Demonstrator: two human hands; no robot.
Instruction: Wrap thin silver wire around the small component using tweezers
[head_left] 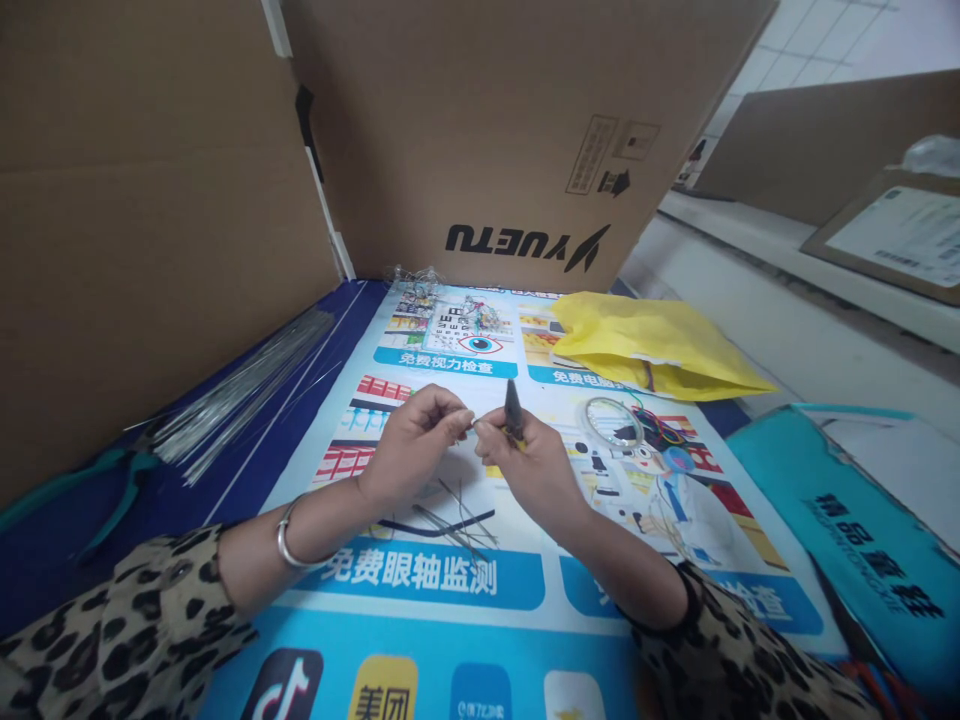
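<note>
My left hand [416, 440] is closed in a pinch in the middle of the view. What sits between its thumb and forefinger is too small to make out. Close beside it, my right hand [541, 475] grips a pair of pliers [513, 403] with dark jaws pointing up and away; a bit of yellow handle shows at the palm. Its thumb and forefinger are also pressed together near the left fingertips. Below the hands, several short thin wires [459, 528] lie on the printed poster [450, 625], beside a dark curved strip.
A bundle of silver wires [247, 385] and a teal-handled tool [124, 485] lie at left. Tangled wire pieces [480, 315] lie at the back. At right are a clear ring [613, 423], a yellow bag [652, 340] and a teal box [855, 530]. Cardboard [480, 130] stands behind.
</note>
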